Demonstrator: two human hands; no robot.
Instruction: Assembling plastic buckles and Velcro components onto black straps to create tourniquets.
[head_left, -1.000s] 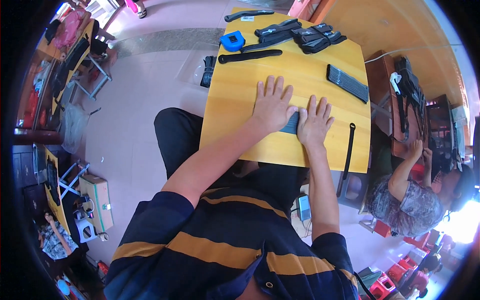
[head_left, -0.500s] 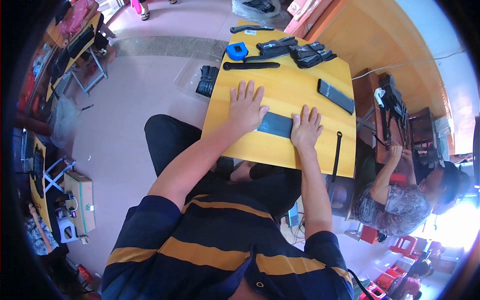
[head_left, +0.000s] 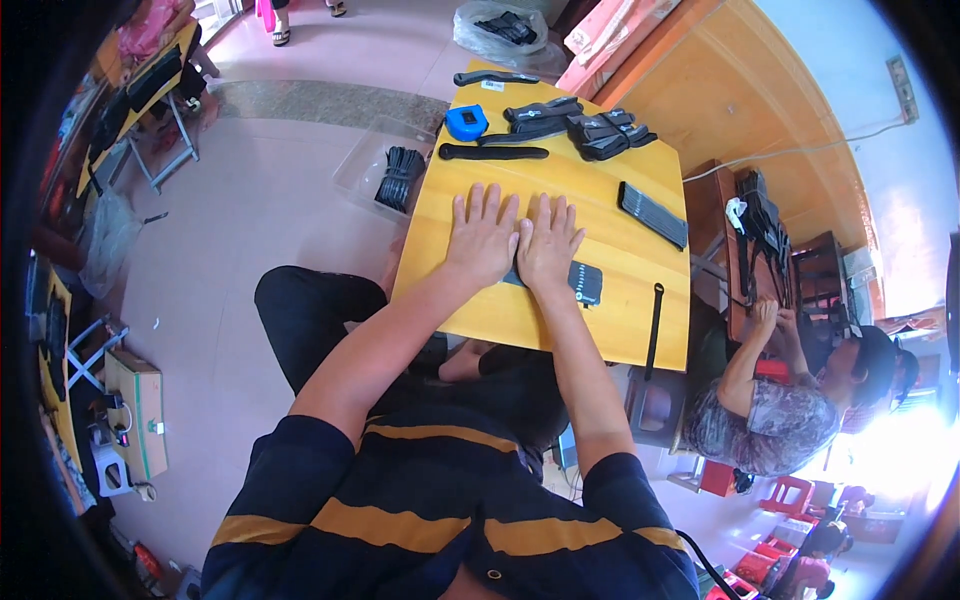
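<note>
Both bare hands are laid palm down near the front of the yellow table [head_left: 480,322], side by side, with nothing pinched by either. The left hand [head_left: 483,240] is held flat, its fingers stretched away from the body and slightly parted; the right hand [head_left: 546,245] is set in the same way, with its fingers fanned a little. The thumbs are brought close to one another, and whether they touch cannot be told. A dark flat strip [head_left: 586,284] is laid crosswise on the tabletop beneath the right hand, by which its middle is covered; its rounded end with pale marks is left exposed to the right, and a small part is seen between the wrists. How much of it is covered by the left palm, and how hard it is pressed, cannot be told. To the right, a flat dark bundle [head_left: 652,215] is placed at a slant, and nearer the edge a thin black strap [head_left: 654,330] is laid lengthwise. Beyond the fingertips, a black band [head_left: 494,153], a blue device [head_left: 465,123] and a pile of dark straps [head_left: 612,136] are spread across the far part.
</note>
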